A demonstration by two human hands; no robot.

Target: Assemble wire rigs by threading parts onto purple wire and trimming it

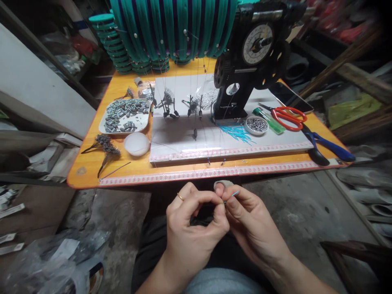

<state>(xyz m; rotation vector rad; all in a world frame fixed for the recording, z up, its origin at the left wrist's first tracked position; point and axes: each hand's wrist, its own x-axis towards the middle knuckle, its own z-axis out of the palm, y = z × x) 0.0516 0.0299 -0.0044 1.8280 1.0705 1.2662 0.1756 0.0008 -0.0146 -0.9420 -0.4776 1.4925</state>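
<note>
Thin blue tube [235, 193] pinched btwn both hands: left [192, 228] & right [254, 228] fingertips meeting, below orange table [92, 163].

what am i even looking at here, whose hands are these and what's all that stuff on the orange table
This is one picture from a camera worn on a person's head, looking forward and down, so the two hands at the bottom are that person's own. The left hand and right hand meet in front of the lap and pinch a thin blue tube between the fingertips.

Ahead stands a low orange table with measuring tape along its edge. On it lie a white board, a tray of small grey metal pieces, a round tin of tiny beads, loose blue tubes, red scissors, blue-handled pliers and a black machine with a dial. Green spools are stacked behind.
</note>
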